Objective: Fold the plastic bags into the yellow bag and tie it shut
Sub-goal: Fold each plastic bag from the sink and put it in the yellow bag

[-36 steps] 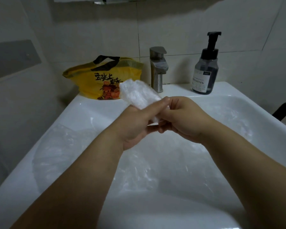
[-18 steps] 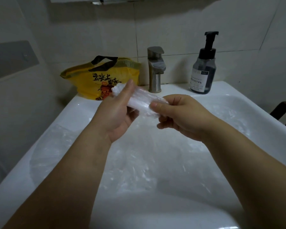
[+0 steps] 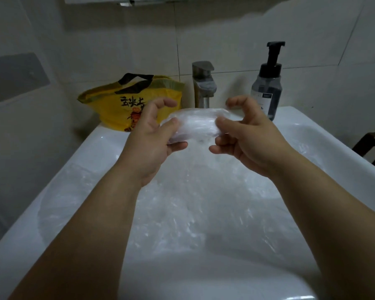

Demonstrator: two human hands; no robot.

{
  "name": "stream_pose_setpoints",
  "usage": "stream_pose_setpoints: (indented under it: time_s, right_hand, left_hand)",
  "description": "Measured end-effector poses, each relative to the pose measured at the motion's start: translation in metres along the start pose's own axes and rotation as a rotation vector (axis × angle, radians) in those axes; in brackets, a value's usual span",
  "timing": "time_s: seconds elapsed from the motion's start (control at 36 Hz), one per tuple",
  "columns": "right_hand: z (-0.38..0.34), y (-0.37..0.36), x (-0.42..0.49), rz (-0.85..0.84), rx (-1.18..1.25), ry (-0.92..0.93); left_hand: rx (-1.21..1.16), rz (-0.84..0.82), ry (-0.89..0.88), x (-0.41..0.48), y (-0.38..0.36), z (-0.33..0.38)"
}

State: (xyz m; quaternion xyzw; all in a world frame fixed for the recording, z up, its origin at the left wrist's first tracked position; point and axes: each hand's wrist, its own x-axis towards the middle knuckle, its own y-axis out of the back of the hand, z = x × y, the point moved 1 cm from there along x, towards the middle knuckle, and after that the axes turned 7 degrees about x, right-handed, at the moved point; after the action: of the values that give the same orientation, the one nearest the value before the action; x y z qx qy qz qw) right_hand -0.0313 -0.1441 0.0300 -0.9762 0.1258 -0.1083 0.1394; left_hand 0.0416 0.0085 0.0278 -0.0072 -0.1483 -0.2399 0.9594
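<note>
Folding looks like your step in hand: your left hand [image 3: 152, 137] and right hand [image 3: 249, 139] grip, fingers [image 3: 161, 103] curled, the ends of the rolled clear plastic bag [image 3: 193, 124] just in front of the faucet [image 3: 204, 83], so next tuck it into the yellow bag [image 3: 117, 105] left of the faucet.
</note>
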Motion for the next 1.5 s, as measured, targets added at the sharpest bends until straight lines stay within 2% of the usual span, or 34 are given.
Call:
stream_pose_setpoints:
  time_s: [0.31, 0.42, 0.61, 0.78, 1.0, 1.08, 1.19, 1.5]
  right_hand:
    - [0.003, -0.005, -0.001, -0.039, 0.009, -0.104]
    - [0.006, -0.002, 0.0, -0.049, -0.246, -0.004]
    - [0.008, 0.003, -0.001, 0.016, -0.556, 0.118]
    - [0.01, 0.004, 0.0, 0.012, -0.65, 0.194]
    - [0.008, 0.004, 0.002, 0.009, -0.905, 0.287]
    - [0.005, 0.004, 0.001, -0.009, -0.814, 0.24]
    - [0.001, 0.006, -0.001, -0.047, -0.606, 0.167]
    - [-0.006, 0.012, -0.005, -0.175, -0.411, -0.041]
  left_hand:
    - [0.201, -0.045, -0.015, -0.004, -0.002, -0.004]
    - [0.294, -0.027, -0.054, -0.005, 0.0, -0.005]
    - [0.395, -0.035, -0.097, -0.008, 0.002, -0.005]
    - [0.469, 0.015, -0.153, -0.008, 0.004, -0.006]
    - [0.665, 0.019, -0.164, -0.003, 0.006, -0.009]
    - [0.651, -0.005, -0.151, -0.003, 0.006, -0.007]
    - [0.453, -0.088, -0.104, -0.005, 0.006, -0.003]
    - [0.307, -0.234, 0.071, -0.01, 0.011, 0.002]
